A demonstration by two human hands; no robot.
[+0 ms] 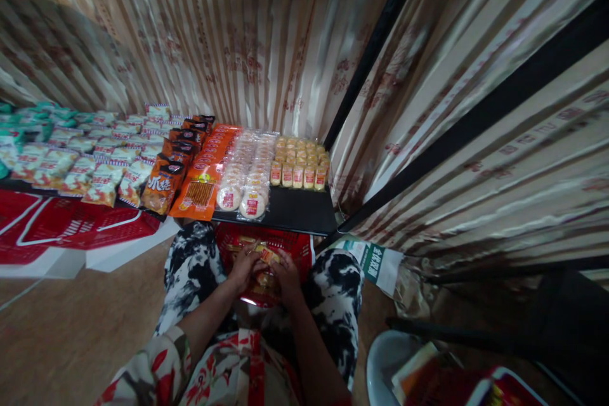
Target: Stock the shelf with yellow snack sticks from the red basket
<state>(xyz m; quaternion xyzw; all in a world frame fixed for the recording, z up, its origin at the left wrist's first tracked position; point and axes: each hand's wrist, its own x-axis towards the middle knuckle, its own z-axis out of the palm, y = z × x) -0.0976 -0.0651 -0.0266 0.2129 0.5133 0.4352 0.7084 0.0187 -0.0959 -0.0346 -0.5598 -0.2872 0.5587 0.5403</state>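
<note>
I hold one small yellow packet (268, 254) with both my hands, just below the front edge of the black shelf (302, 209), which I take as my landmark. My left hand (243, 266) has its fingers closed in narrow around one side of this packet, and my right hand (287, 274) pinches it from the other side. The view there is rather dark, so I cannot tell exactly how each finger is placed. Under my hands, in front of the shelf and between my knees, there is a red bag (304, 252) with more yellow packets (266, 279) in it. On the right part of the shelf, near its back, similar yellow-wrapped packets (297, 176) stand in close rows. Going to the left along the shelf, I see round white biscuits (252, 203) in clear wrap, then overlapping orange bags (197, 193), brown-orange bags (163, 185), many white-and-red bags (103, 181), and green packs (38, 130) at the far left. Behind the shelf hangs a striped curtain (247, 44). To the right of the shelf and lower, a pale basin (380, 361) sits on the floor.
</note>
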